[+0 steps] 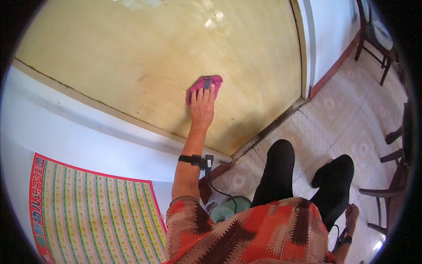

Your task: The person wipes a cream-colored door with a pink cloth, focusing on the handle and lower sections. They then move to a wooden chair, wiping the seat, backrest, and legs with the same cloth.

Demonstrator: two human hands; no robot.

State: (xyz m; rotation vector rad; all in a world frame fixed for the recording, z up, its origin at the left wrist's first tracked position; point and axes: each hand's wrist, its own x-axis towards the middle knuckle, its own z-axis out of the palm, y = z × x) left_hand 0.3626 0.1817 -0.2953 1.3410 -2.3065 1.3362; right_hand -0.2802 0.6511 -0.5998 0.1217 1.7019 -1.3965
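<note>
My left hand (202, 107) presses a folded pink cloth (215, 80) with a grey patch flat against a large yellowish door panel (158, 59). The fingers lie spread over the lower part of the cloth, and the arm is stretched out. A black strap with a small device and a cable sits on that forearm. My right hand (352, 212) hangs low at my right side, beside my leg and away from the panel; its fingers are small in view, and nothing shows clearly in it.
A greenish basin (230, 209) stands on the floor near my left side, partly hidden by my shirt. A printed chart (99, 211) hangs on the white wall. Dark wooden chairs (379, 46) stand at the right on the tiled floor (333, 128). A frame (303, 66) borders the panel.
</note>
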